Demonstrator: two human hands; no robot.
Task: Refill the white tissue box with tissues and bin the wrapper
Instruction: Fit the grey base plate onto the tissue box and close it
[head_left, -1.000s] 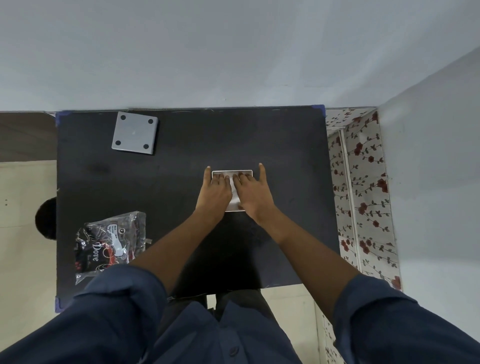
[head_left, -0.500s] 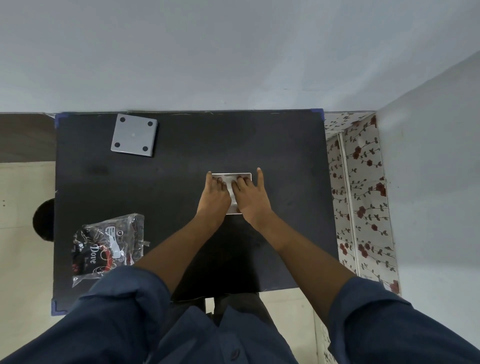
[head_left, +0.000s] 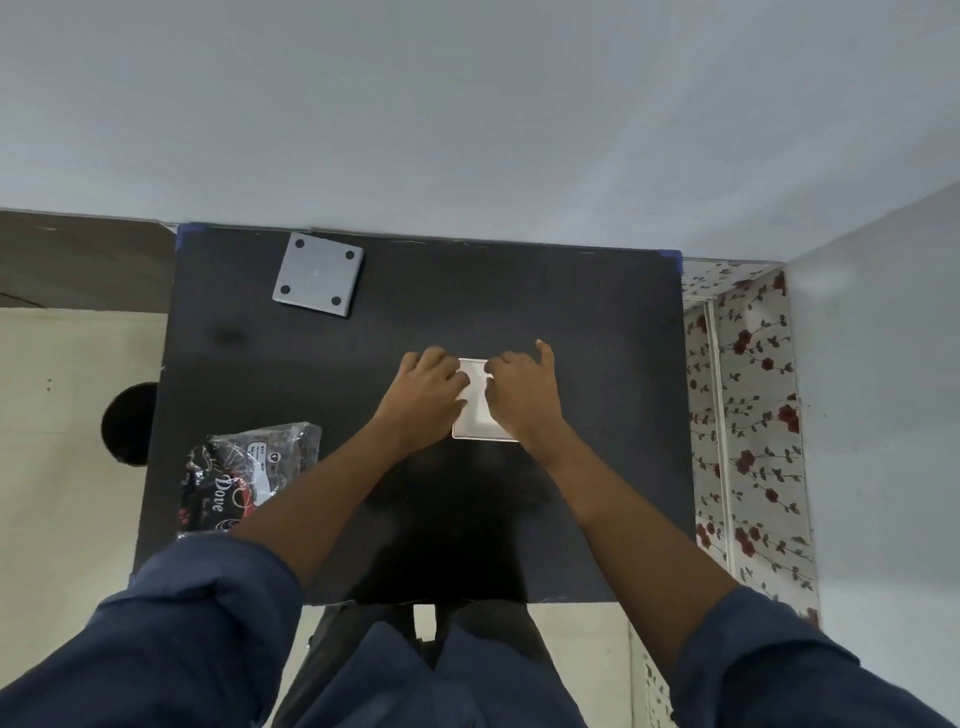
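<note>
Here the black counter (head_left: 597, 322) fills the middle of the view, its far edge against a pale wall and its right edge beside a strip of rose-patterned covering (head_left: 748, 415). The white tissue box (head_left: 475, 410) sits a little right of the counter's centre, well in from every edge, with bare dark surface open on all sides of it, widest toward the near edge and the right edge.

Both hands lie on top of the box. The left hand (head_left: 423, 392) covers its left part with fingers curled downward, and the right hand (head_left: 522, 397) covers its right part, thumb raised toward the far edge. Whether either grip is closed on anything cannot be told; the fingertips are bent onto the box top and hide what lies beneath.

A grey square plate with four dark dots (head_left: 318, 280) rests near the far-left corner, well apart from the box. A crinkled clear-and-black wrapper (head_left: 244, 467) lies by the left edge toward the near side, partly under the left forearm (head_left: 322, 493). On the floor beyond the left edge, a round black object (head_left: 127, 423) shows partly. Dark blue sleeves (head_left: 197, 639) cross the near edge.
</note>
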